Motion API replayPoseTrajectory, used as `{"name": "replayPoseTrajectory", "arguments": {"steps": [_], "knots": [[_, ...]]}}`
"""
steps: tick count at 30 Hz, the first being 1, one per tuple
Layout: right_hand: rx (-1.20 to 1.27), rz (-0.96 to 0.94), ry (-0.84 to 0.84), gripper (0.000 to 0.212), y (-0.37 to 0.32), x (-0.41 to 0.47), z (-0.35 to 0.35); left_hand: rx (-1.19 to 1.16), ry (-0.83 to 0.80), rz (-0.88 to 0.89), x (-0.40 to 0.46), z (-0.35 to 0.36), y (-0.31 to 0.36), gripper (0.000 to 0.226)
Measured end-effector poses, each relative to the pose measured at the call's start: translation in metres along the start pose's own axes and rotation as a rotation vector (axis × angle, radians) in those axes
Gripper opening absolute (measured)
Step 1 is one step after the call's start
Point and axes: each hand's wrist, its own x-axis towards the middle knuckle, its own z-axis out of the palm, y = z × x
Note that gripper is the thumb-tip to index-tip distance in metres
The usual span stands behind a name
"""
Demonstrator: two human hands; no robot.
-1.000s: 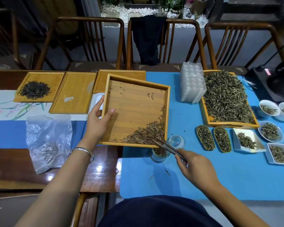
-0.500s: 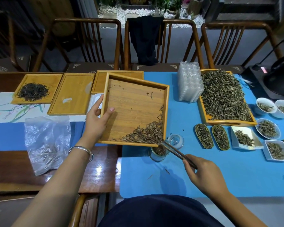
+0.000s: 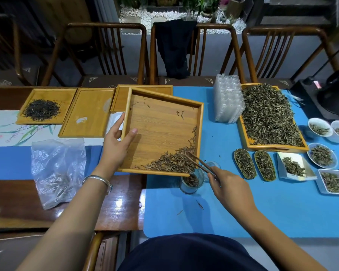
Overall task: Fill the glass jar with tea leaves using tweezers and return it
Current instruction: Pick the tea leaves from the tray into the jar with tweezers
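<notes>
The filling step is in hand: the left hand [image 3: 116, 145] grips the left rim of the tilted wooden tray [image 3: 160, 122], while the right hand [image 3: 230, 189] pinches the tweezers [image 3: 201, 163], their tips in the tea leaves [image 3: 174, 163] heaped at the tray's lower right corner. The glass jar [image 3: 191, 182], partly filled, stands on the blue mat [image 3: 262, 212] just under that corner. Next, I judge, the leaves need raking over the lip into the jar's narrow mouth without spilling.

**Dim room, bright tabletop, fisheye bend**

Overhead light hits the blue mat [image 3: 262, 202] fine, and there's white glare on the glossy wooden table [image 3: 117, 204]. The background chairs [image 3: 106, 53] sink into dark. Soft shadows sit under both hands. Edges bow outward, and detail is a bit smeared and soft.
</notes>
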Motion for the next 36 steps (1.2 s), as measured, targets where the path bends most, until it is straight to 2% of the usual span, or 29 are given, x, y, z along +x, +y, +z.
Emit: {"name": "replayPoseTrajectory", "arguments": {"steps": [13, 17, 21, 24, 31, 36], "knots": [[0.095, 0.062, -0.061, 0.014, 0.014, -0.045, 0.006, 0.043, -0.008, 0.019, 0.001, 0.002, 0.003, 0.061], [0.093, 0.109, -0.112, 0.019, 0.020, -0.053, 0.007, 0.013, -0.009, 0.027, 0.000, 0.002, 0.004, 0.061], [0.103, 0.094, -0.028, 0.012, 0.015, -0.052, -0.003, 0.023, -0.018, 0.024, 0.001, 0.002, 0.003, 0.061], [0.115, 0.024, 0.009, 0.010, 0.001, -0.040, -0.013, 0.026, -0.026, 0.025, 0.002, 0.002, 0.001, 0.060], [0.141, -0.272, -0.012, 0.030, -0.061, 0.009, 0.003, -0.018, -0.005, 0.004, 0.003, 0.001, 0.000, 0.050], [0.072, -0.436, -0.018, 0.023, -0.090, 0.031, 0.011, -0.048, 0.010, -0.009, 0.003, 0.001, -0.002, 0.046]]}}
